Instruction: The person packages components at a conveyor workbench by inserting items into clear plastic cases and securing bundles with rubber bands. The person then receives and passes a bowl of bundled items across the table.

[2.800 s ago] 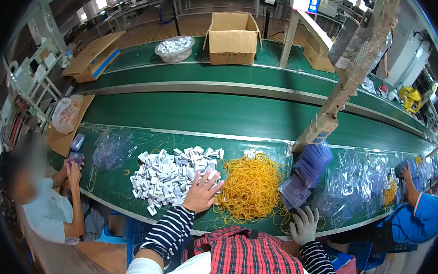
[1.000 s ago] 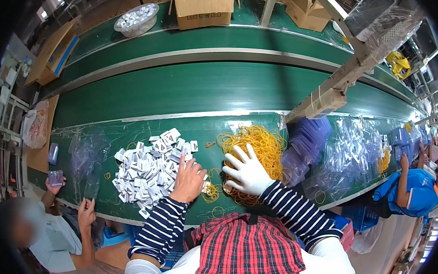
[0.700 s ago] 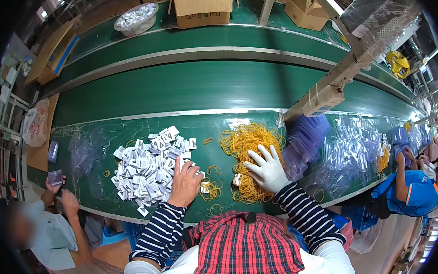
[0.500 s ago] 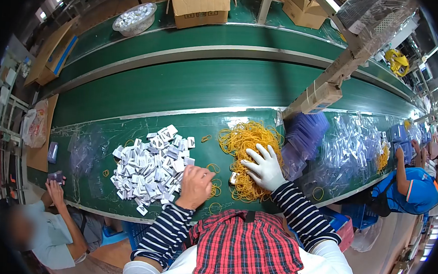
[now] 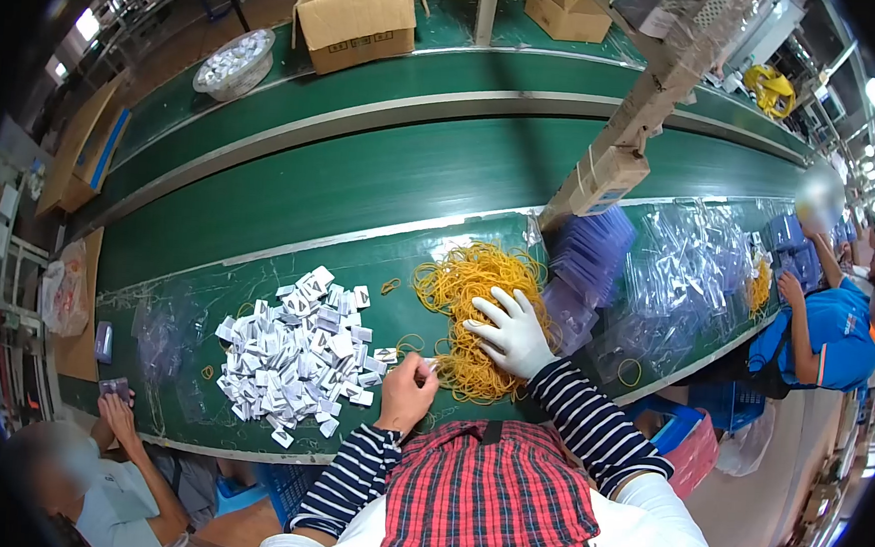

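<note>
My left hand [image 5: 408, 394] is bare and closed in a pinch beside the yellow rubber bands [image 5: 482, 276]. A sliver of a small white piece [image 5: 432, 362] shows at its fingertips. On the heap of rubber bands lies my right hand [image 5: 516, 335], in a white glove, fingers spread and apart. To the left is a pile of small white folded pieces [image 5: 297, 355] with dark printed marks. One white piece [image 5: 384, 355] sits at the pile's right edge, close to my left hand. A few loose bands lie between the pile and the heap.
Purplish clear plastic sleeves [image 5: 591, 258] stand stacked right of the bands, near a post [image 5: 604, 173]. More clear packets [image 5: 694, 254] lie beyond. A co-worker in blue [image 5: 825, 332] is at right, another person [image 5: 104, 484] at left. Behind runs a green belt [image 5: 364, 159].
My left hand has moved right, from the edge of the white pile to the rubber bands, its fingertips now pinched with white showing. My right hand stays spread on the bands. The view has shifted slightly.
</note>
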A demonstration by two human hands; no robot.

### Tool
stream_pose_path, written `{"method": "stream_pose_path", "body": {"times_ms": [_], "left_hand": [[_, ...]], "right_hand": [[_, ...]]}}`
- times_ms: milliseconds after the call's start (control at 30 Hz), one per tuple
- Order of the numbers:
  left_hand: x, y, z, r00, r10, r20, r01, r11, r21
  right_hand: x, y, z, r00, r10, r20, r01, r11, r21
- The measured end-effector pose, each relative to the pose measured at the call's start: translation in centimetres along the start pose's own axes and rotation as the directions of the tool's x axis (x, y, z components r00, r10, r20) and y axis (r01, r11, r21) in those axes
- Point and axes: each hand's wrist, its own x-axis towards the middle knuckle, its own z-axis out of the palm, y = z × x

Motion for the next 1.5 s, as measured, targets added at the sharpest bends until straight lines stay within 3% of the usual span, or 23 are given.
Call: {"method": "stream_pose_path", "body": {"times_ms": [67, 100, 200, 400, 533, 600, 667, 733, 767, 800, 867, 933, 1100, 1133, 1200, 1233, 1267, 1333, 1400, 1433, 1467, 1500], "left_hand": [[-0.4, -0.3, -0.2, 0.998, -0.012, -0.069, 0.005, 0.996, -0.093], [-0.6, -0.1, -0.4, 0.997, 0.019, -0.074, -0.023, 0.999, -0.048], [-0.5, 0.7, -1.4, 0.869, 0.469, -0.156, -0.416, 0.865, 0.281], [-1.1, 1.3, -2.2, 0.87, 0.477, -0.12, -0.451, 0.871, 0.195], [-1.4, 2.4, -2.1, 0.87, 0.482, -0.108, -0.471, 0.875, 0.109], [-1.3, 2.9, -1.9, 0.843, 0.53, -0.092, -0.529, 0.848, 0.032], [-1.3, 2.8, -1.6, 0.874, 0.47, -0.124, -0.473, 0.881, 0.011], [-1.4, 4.1, -2.0, 0.943, 0.322, -0.085, -0.327, 0.944, -0.051], [-1.1, 4.1, -1.7, 0.921, 0.378, -0.092, -0.383, 0.922, -0.055], [-0.6, 2.7, -1.9, 0.848, 0.529, -0.011, -0.527, 0.847, 0.071], [-1.7, 6.1, -3.0, 0.911, 0.412, -0.003, -0.412, 0.911, -0.022], [-2.0, 7.6, -3.9, 0.959, 0.269, 0.094, -0.27, 0.963, 0.006], [-1.5, 4.5, -3.3, 0.996, 0.082, -0.017, -0.084, 0.99, -0.115], [-1.4, 2.8, -2.8, 0.976, -0.213, 0.036, 0.212, 0.911, -0.353], [-0.7, 0.5, -3.2, 0.955, -0.284, 0.09, 0.293, 0.839, -0.458], [-0.2, -0.2, -4.0, 0.913, -0.365, 0.181, 0.405, 0.76, -0.508], [-0.6, 4.3, -4.5, 0.944, -0.33, 0.012, 0.277, 0.772, -0.572], [0.3, 2.4, -6.2, 0.873, -0.487, 0.03, 0.41, 0.701, -0.583], [2.1, -3.6, -7.1, 0.886, -0.413, -0.213, 0.173, 0.719, -0.673], [2.2, -4.7, -8.6, 0.913, -0.343, -0.223, 0.151, 0.789, -0.595], [1.9, -4.4, -9.3, 0.919, -0.11, -0.378, -0.005, 0.956, -0.292], [1.5, -4.0, -10.1, 0.854, 0.131, -0.503, -0.11, 0.991, 0.071]], "right_hand": [[0.0, 0.1, 0.1, 1.0, -0.002, -0.007, 0.002, 1.0, -0.001], [0.0, 0.0, 0.1, 1.0, -0.002, -0.012, 0.003, 1.0, 0.003], [0.0, -0.1, -0.1, 1.0, -0.005, -0.022, 0.005, 1.0, 0.012], [0.9, -2.5, -3.0, 0.998, 0.043, -0.053, -0.04, 0.998, 0.058], [1.1, -5.5, -4.8, 0.988, -0.111, -0.111, 0.137, 0.954, 0.268], [0.5, -5.9, -2.8, 0.988, -0.094, -0.12, 0.13, 0.929, 0.345], [-0.5, -5.7, -0.4, 0.997, -0.041, -0.058, 0.063, 0.891, 0.449], [-1.2, -5.9, 1.4, 0.99, 0.002, -0.141, 0.068, 0.865, 0.496], [-1.4, -5.8, 1.2, 0.994, 0.001, -0.105, 0.053, 0.858, 0.511], [-1.5, -5.9, 0.7, 0.998, -0.002, -0.068, 0.038, 0.848, 0.528], [-1.5, -6.2, 0.4, 0.997, 0.056, -0.054, -0.019, 0.85, 0.527], [-1.4, -6.2, 1.0, 0.994, 0.108, -0.032, -0.073, 0.834, 0.547], [-0.6, -7.9, -0.8, 0.973, 0.157, -0.17, -0.055, 0.87, 0.49], [-0.4, -8.2, -1.1, 0.98, 0.091, -0.179, 0.011, 0.866, 0.5], [-0.1, -8.8, -1.6, 0.979, -0.04, -0.198, 0.139, 0.844, 0.518], [-0.3, -9.2, -1.6, 0.971, -0.068, -0.23, 0.181, 0.84, 0.512], [-0.3, -9.2, -2.0, 0.974, -0.098, -0.206, 0.186, 0.864, 0.467], [-0.3, -8.8, -3.5, 0.975, -0.167, -0.146, 0.212, 0.896, 0.389], [0.2, -8.4, -4.2, 0.948, -0.084, -0.306, 0.184, 0.932, 0.314], [0.5, -7.7, -4.8, 0.986, -0.073, -0.147, 0.104, 0.971, 0.217], [0.6, -7.4, -5.5, 0.992, -0.022, -0.125, 0.041, 0.987, 0.157], [0.7, -7.3, -6.4, 0.991, 0.053, -0.122, -0.036, 0.99, 0.139]]}}
